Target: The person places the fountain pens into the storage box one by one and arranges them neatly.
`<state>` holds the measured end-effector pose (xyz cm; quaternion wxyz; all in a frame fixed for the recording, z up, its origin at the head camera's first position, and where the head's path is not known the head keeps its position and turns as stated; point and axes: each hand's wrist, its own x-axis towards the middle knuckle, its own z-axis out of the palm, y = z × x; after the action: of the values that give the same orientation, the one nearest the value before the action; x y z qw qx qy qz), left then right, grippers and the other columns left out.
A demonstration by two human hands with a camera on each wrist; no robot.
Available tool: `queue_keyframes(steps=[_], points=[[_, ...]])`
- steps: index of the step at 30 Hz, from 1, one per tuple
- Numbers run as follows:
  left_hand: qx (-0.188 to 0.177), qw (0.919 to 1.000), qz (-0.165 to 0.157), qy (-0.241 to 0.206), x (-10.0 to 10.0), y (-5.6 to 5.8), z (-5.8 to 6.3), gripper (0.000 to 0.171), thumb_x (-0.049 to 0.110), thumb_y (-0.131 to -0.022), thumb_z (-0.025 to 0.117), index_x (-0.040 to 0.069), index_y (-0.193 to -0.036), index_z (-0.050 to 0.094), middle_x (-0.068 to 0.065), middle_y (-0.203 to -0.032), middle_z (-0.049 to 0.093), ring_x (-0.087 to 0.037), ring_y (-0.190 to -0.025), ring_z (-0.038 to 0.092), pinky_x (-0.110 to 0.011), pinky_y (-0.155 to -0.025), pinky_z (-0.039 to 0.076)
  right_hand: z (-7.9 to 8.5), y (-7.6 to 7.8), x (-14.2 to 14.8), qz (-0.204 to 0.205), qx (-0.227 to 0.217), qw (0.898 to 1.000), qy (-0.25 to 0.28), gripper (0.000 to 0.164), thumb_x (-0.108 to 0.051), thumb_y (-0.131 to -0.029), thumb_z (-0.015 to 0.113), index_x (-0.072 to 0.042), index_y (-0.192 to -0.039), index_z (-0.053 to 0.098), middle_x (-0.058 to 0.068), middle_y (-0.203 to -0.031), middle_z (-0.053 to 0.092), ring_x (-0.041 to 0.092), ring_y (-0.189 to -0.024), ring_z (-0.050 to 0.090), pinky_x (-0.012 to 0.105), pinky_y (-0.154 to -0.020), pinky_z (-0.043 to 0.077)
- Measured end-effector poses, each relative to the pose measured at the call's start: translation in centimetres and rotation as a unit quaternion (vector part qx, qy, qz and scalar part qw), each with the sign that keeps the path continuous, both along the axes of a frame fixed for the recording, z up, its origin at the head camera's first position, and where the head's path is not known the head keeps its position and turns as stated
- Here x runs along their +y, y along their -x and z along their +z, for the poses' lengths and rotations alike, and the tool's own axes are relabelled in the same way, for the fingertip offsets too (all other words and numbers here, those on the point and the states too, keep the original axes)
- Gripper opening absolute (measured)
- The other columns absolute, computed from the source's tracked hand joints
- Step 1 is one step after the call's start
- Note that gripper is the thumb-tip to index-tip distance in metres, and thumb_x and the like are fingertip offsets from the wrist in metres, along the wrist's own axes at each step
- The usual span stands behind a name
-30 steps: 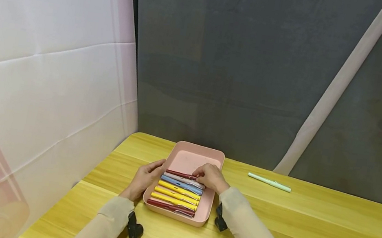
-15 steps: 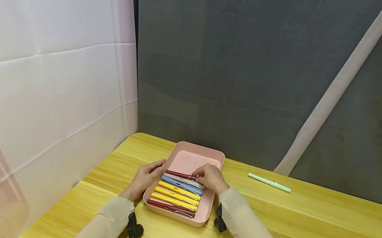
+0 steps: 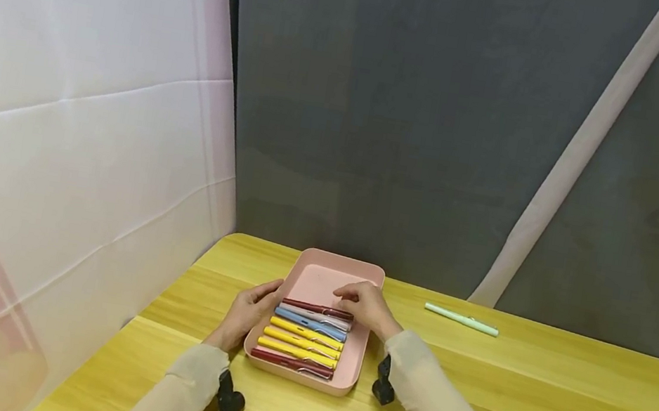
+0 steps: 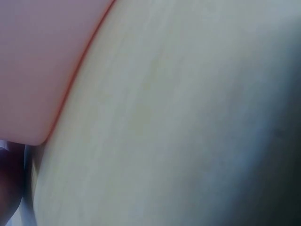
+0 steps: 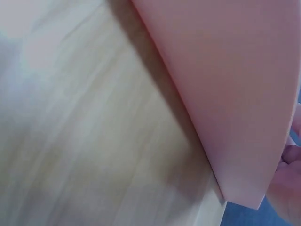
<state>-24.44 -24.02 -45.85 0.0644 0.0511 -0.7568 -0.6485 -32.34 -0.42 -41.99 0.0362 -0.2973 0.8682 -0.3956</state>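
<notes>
A pink tray (image 3: pixel 334 261) lies on the table with several clipped pens in a row. Topmost is a dark red pen (image 3: pixel 317 309), then a pale lilac pen (image 3: pixel 319 318), a blue pen (image 3: pixel 310 323), three yellow pens (image 3: pixel 305 332) and another dark red pen (image 3: pixel 292 362). My left hand (image 3: pixel 246 310) holds the tray's left rim, thumb at the edge. Over the tray's right side, my right hand (image 3: pixel 368 307) has loosely bent fingers just above the upper dark red pen, holding nothing. The wrist views mostly show the tray's outer wall (image 4: pixel 42 70).
A mint-green pen (image 3: pixel 462 319) lies on the wooden table (image 3: pixel 532 392), right of the tray. A grey curtain (image 3: pixel 410 139) stands behind the table, and a pale cloth wall (image 3: pixel 102 58) is on the left.
My right fingers have let go of the upper dark red pen and lifted slightly off it, so more of the pen shows. The left hand stays at the tray.
</notes>
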Motion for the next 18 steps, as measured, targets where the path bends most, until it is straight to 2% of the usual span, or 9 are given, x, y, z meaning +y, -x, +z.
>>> queue_keyframes(steps=[4,10,18], points=[[-0.007,1.0000,0.003,-0.005,0.0,0.0,0.0,0.047,0.027,-0.096,0.054,0.008,-0.139,0.047,-0.014,-0.141,0.047,-0.029,-0.128,0.045,-0.037,-0.101,0.043,0.1,0.0,0.5,-0.019,-0.029,0.998,0.048,0.021,-0.003,-0.087,0.064,-0.001,-0.107,0.071,0.011,-0.104,0.069,0.016,-0.085,0.057,0.030,-0.079,0.052],[-0.010,0.9998,0.001,-0.016,-0.1,0.2,0.0,0.046,0.024,-0.097,0.054,0.009,-0.139,0.047,-0.015,-0.141,0.046,-0.030,-0.128,0.045,-0.037,-0.100,0.044,0.4,0.1,1.3,-0.048,-0.036,0.992,0.111,0.020,-0.003,-0.086,0.065,-0.001,-0.106,0.071,0.014,-0.105,0.068,0.020,-0.089,0.060,0.034,-0.081,0.053],[-0.015,0.9998,0.009,-0.010,-0.2,0.5,0.1,0.046,0.025,-0.096,0.054,0.009,-0.139,0.047,-0.015,-0.142,0.046,-0.029,-0.128,0.044,-0.038,-0.102,0.043,0.8,0.3,2.7,-0.074,-0.026,0.987,0.143,0.021,-0.003,-0.086,0.066,0.000,-0.106,0.071,0.014,-0.105,0.068,0.018,-0.085,0.060,0.025,-0.071,0.051]])
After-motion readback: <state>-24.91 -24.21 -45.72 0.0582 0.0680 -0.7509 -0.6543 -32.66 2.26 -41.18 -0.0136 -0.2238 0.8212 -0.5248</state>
